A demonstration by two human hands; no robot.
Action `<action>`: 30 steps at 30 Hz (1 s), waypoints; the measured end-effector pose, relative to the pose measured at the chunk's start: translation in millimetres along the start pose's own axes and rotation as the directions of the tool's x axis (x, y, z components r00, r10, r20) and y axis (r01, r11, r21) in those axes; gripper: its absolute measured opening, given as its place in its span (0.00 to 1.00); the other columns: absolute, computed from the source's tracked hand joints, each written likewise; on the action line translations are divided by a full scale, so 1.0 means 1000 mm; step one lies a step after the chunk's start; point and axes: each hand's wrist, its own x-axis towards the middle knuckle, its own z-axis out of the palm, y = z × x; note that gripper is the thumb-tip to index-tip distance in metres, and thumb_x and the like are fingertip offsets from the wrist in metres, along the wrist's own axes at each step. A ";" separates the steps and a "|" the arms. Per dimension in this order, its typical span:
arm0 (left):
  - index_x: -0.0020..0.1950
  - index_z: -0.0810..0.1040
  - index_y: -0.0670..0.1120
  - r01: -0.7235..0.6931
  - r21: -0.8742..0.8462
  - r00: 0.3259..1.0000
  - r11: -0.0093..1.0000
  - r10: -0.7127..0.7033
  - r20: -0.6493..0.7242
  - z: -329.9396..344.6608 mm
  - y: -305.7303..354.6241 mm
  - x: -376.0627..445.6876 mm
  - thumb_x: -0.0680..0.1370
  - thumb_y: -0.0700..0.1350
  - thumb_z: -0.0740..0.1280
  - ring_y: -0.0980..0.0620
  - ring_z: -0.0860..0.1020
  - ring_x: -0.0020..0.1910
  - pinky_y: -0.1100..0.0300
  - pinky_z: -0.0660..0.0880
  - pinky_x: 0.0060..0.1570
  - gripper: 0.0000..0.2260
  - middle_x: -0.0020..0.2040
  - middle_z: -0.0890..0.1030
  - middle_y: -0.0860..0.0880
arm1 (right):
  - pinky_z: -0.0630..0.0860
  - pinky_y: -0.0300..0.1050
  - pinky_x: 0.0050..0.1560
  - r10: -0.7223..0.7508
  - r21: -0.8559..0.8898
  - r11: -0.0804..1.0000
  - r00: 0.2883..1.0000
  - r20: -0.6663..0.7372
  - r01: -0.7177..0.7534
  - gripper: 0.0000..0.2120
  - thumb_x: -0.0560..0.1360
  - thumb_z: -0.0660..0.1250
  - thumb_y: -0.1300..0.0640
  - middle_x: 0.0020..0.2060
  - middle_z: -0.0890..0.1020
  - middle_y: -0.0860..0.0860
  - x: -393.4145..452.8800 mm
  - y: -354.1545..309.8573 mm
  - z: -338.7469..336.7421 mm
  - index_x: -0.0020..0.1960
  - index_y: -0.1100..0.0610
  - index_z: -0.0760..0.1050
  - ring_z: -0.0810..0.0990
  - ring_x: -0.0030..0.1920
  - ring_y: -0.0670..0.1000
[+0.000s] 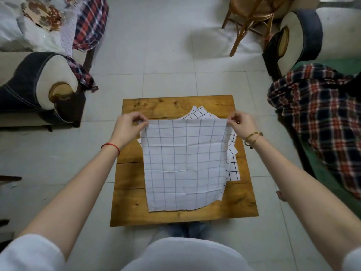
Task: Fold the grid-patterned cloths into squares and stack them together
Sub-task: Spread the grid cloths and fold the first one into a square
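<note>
A white grid-patterned cloth (184, 165) hangs spread out over the small wooden table (132, 208), its lower edge lying near the table's front. My left hand (130, 124) pinches its upper left corner. My right hand (241, 122) pinches its upper right corner. Behind and under it lie more grid-patterned cloths (200, 112), unfolded, with edges poking out at the back and along the right side (233, 171). Most of them are hidden by the held cloth.
An armchair (37, 89) stands at the left and a sofa with a red plaid blanket (320, 118) at the right. A wooden chair (252, 18) stands far back. White tiled floor (168, 61) surrounds the table. My knees (187, 229) are at its front edge.
</note>
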 end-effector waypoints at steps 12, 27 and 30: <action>0.45 0.83 0.47 0.078 0.029 0.996 0.996 -0.079 0.035 0.027 -0.024 -0.022 0.75 0.43 0.72 0.58 0.78 0.45 0.65 0.73 0.49 0.01 0.42 0.82 0.54 | 0.76 0.46 0.49 0.048 -0.094 0.995 0.998 0.051 -0.043 0.05 0.72 0.67 0.64 0.39 0.82 0.49 -0.012 0.025 0.033 0.40 0.56 0.77 0.79 0.42 0.51; 0.41 0.81 0.49 0.164 0.186 0.953 0.969 -0.204 0.222 0.088 -0.088 -0.112 0.73 0.43 0.73 0.53 0.77 0.47 0.53 0.77 0.50 0.03 0.46 0.80 0.51 | 0.77 0.48 0.48 0.061 -0.256 0.966 0.949 0.309 0.021 0.04 0.75 0.66 0.61 0.41 0.82 0.49 -0.095 0.088 0.096 0.42 0.53 0.76 0.79 0.45 0.50; 0.41 0.79 0.52 0.181 0.230 0.940 0.956 -0.237 0.244 0.105 -0.103 -0.131 0.74 0.44 0.72 0.51 0.73 0.54 0.52 0.75 0.54 0.05 0.51 0.78 0.50 | 0.77 0.50 0.49 0.083 -0.316 0.948 0.935 0.345 0.033 0.06 0.73 0.66 0.61 0.42 0.82 0.50 -0.115 0.105 0.114 0.42 0.52 0.76 0.78 0.46 0.52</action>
